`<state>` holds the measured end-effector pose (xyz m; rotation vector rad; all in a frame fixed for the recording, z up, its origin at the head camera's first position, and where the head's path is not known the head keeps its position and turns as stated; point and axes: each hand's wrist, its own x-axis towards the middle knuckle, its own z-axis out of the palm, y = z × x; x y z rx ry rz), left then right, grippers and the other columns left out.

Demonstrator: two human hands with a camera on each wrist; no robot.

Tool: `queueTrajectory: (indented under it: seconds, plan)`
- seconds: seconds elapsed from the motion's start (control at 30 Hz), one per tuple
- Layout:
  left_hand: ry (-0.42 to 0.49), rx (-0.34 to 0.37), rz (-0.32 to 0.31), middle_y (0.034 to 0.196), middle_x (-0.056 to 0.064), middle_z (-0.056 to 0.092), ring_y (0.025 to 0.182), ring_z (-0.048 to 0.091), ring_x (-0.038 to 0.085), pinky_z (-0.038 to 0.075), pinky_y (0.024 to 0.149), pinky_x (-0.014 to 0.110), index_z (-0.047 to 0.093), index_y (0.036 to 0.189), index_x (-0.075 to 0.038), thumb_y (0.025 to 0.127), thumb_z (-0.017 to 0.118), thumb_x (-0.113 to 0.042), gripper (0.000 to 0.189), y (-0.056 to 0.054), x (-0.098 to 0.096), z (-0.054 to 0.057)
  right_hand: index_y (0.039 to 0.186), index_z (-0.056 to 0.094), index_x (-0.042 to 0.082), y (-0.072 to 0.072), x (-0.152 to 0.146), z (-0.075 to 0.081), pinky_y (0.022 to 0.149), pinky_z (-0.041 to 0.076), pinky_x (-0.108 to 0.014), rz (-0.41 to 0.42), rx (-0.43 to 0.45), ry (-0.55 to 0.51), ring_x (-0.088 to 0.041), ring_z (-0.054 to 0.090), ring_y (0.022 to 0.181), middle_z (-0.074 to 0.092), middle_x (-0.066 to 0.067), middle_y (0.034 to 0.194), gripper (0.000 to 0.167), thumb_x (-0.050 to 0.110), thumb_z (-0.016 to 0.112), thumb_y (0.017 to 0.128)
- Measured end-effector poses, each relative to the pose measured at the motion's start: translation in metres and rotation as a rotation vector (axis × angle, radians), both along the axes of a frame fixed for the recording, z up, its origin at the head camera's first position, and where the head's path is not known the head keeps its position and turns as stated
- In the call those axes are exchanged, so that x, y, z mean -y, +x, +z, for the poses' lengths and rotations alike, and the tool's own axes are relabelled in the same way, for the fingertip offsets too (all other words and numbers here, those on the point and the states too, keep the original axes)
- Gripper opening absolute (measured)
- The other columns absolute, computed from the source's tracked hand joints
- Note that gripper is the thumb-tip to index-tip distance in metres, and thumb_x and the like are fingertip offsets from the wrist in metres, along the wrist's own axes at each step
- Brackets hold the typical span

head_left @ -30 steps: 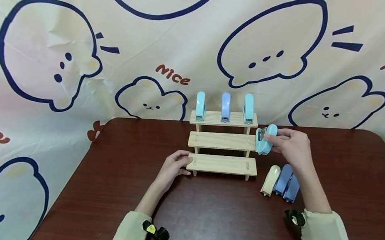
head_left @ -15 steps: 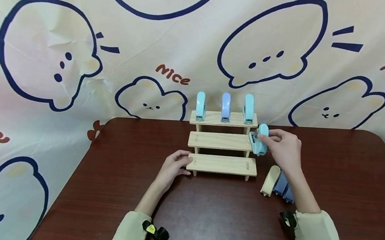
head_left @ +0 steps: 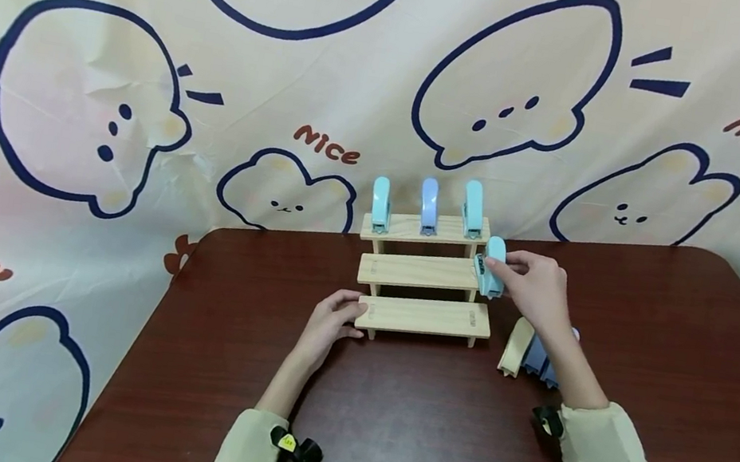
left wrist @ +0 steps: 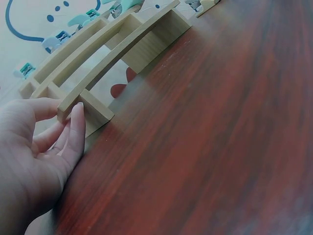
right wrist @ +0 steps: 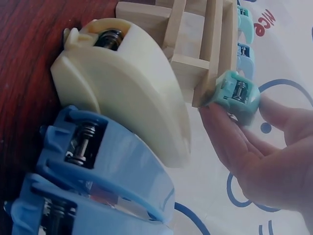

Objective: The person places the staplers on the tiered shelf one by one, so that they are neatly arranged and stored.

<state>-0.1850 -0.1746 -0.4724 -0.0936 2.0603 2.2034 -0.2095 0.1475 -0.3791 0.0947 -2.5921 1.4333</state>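
One fabric backdrop [head_left: 276, 87] on my head view: lightly creased, navy outlines of rounded cartoon animals. Left sleeve [head_left: 243, 457] is pale green cloth, black wrist camera [head_left: 308, 455] by the cuff. I see the left hand [head_left: 326, 325] pinching the left end of the bottom step [head_left: 425, 317].

Stand: three tiers, pale bare wood, flat rectangular boards. Top step [head_left: 403, 227] carries three upright glossy plastic clips: left aqua clip [head_left: 380, 204], periwinkle clip [head_left: 429, 206], right aqua clip [head_left: 473, 209].

Held aqua clip [head_left: 495, 269] sits at the right end of the middle step [head_left: 418, 271], pinched between thumb and fingers of the right hand [head_left: 539, 286]. I can't tell if the board bears its weight. Right wrist view shows its metal coil spring.

Past the stand, on the reddish-brown wood-grain table [head_left: 413, 416]: curved cream clip [head_left: 515, 347], then two blue clips [head_left: 535, 356] side by side, partly behind the right forearm.

Text: red "Nice" on the cloth at lower left, centre, upper right. Yellow label [head_left: 286, 442] on the camera and bottom-step marks: too small for me to read.
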Motion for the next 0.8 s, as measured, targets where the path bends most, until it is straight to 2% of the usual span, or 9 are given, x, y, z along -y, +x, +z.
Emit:
queueTrajectory:
  seconds: [0.2, 0.4, 0.5, 0.7, 0.8]
  plan:
    - [0.012, 0.0, 0.0, 0.106, 0.008, 0.065, 0.09, 0.064, 0.016, 0.06, 0.068, 0.027, 0.061, 0.128, 0.005, 0.099, 0.067, -0.011, 0.034, 0.0002, -0.0007, 0.0009, 0.124, 0.069, -0.008, 0.0026, 0.0002, 0.0043, 0.074, 0.064, -0.04, 0.044, 0.05, -0.015, -0.03, 0.076, 0.084, 0.073, -0.027, 0.108, 0.042, 0.026, 0.072, 0.1]
    - [0.01, -0.002, 0.0, 0.106, 0.008, 0.064, 0.09, 0.063, 0.015, 0.06, 0.068, 0.026, 0.06, 0.129, 0.005, 0.099, 0.067, -0.011, 0.035, 0.0006, -0.0012, 0.0011, 0.122, 0.069, -0.009, 0.0041, 0.0036, 0.0046, 0.076, 0.064, -0.041, 0.077, 0.051, -0.024, -0.034, 0.076, 0.084, 0.074, -0.026, 0.105, 0.037, 0.021, 0.072, 0.1]
    - [0.01, -0.005, 0.002, 0.106, 0.008, 0.064, 0.09, 0.063, 0.015, 0.06, 0.068, 0.026, 0.06, 0.129, 0.005, 0.099, 0.067, -0.011, 0.035, 0.0007, -0.0016, 0.0015, 0.123, 0.069, -0.01, 0.0039, 0.0043, 0.0045, 0.075, 0.064, -0.04, 0.073, 0.044, -0.039, -0.036, 0.076, 0.086, 0.073, -0.027, 0.106, 0.037, 0.02, 0.072, 0.1]
    - [0.013, -0.002, -0.001, 0.106, 0.008, 0.064, 0.091, 0.063, 0.016, 0.06, 0.068, 0.026, 0.06, 0.129, 0.005, 0.1, 0.067, -0.011, 0.035, 0.001, -0.0017, 0.0014, 0.123, 0.069, -0.01, 0.0027, 0.0055, 0.0024, 0.079, 0.063, -0.048, 0.05, 0.032, -0.05, -0.036, 0.076, 0.085, 0.073, -0.028, 0.107, 0.037, 0.02, 0.071, 0.101]
    - [0.014, -0.003, 0.003, 0.106, 0.008, 0.065, 0.091, 0.063, 0.016, 0.06, 0.068, 0.026, 0.06, 0.129, 0.005, 0.099, 0.066, -0.01, 0.034, 0.0013, -0.0018, 0.0018, 0.123, 0.069, -0.009, 0.002, 0.0061, 0.0013, 0.077, 0.064, -0.047, 0.05, 0.014, -0.04, -0.037, 0.076, 0.085, 0.073, -0.027, 0.105, 0.036, 0.019, 0.071, 0.101]
